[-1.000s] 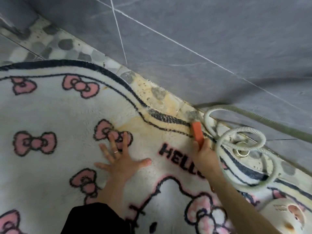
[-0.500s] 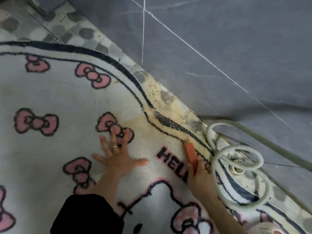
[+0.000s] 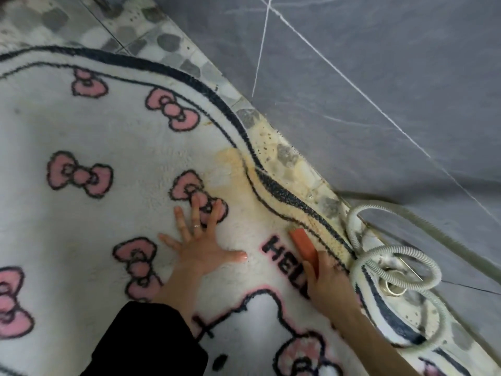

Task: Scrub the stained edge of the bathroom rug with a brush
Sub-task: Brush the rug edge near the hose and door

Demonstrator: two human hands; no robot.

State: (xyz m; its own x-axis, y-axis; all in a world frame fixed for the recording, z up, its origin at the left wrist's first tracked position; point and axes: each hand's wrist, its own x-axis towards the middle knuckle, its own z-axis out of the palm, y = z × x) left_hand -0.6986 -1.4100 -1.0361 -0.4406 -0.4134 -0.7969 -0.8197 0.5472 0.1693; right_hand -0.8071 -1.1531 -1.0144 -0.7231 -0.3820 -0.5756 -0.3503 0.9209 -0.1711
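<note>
Two grips on rug (image 3: 108, 126): left grip (image 3: 202, 251) flat, fingers spread, pinning pile; right grip (image 3: 328, 283) curled round orange brush (image 3: 303, 244), set at border. Beyond: yellow stain (image 3: 273, 194) along black-lined edge, plainly present; scrubbing judged far from done.

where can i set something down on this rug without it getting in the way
The white fluffy rug lies bare left of the left hand, among the pink bow prints, and above it toward the black border. Crowded: the stained edge, where the right hand grips the orange brush beside the coiled white ribbed hose.
</note>
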